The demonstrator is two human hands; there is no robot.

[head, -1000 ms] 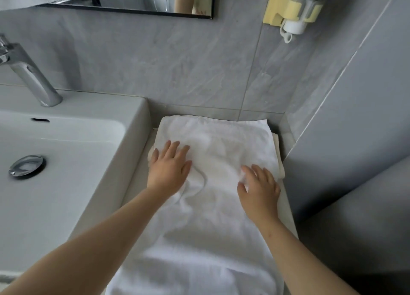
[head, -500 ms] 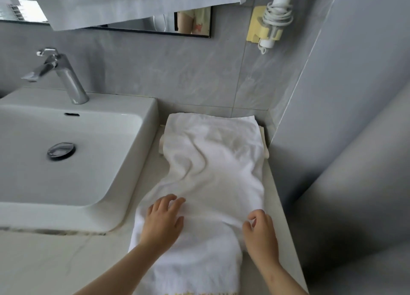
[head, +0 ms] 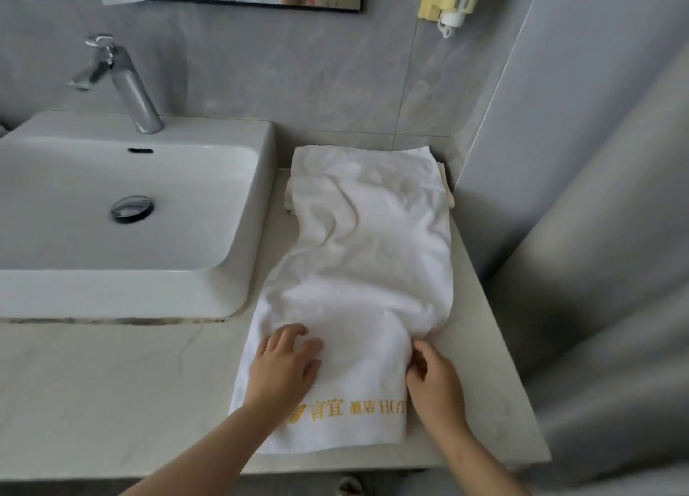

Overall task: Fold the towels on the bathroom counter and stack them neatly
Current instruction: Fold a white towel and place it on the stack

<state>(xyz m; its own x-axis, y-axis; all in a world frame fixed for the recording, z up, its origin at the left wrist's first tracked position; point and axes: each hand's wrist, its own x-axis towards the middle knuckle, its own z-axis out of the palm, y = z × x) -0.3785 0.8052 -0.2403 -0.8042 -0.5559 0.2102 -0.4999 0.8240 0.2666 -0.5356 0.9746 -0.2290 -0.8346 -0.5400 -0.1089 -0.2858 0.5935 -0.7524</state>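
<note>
White terry hotel towel (head: 369, 264) lies lengthwise on the marble counter (head: 112, 383) right of the sink (head: 112, 283), left hand (head: 285, 368) flat on its near end as an anchor, right hand (head: 434, 380) pinching the right edge, probably to start the fold.

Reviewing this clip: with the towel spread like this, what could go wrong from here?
Creases across the white towel could get folded in, leaving a lumpy fold. Its far end lies over a cream folded towel; the right hand, pinching the edge, might drag that askew. The left hand only rests flat on top.
</note>
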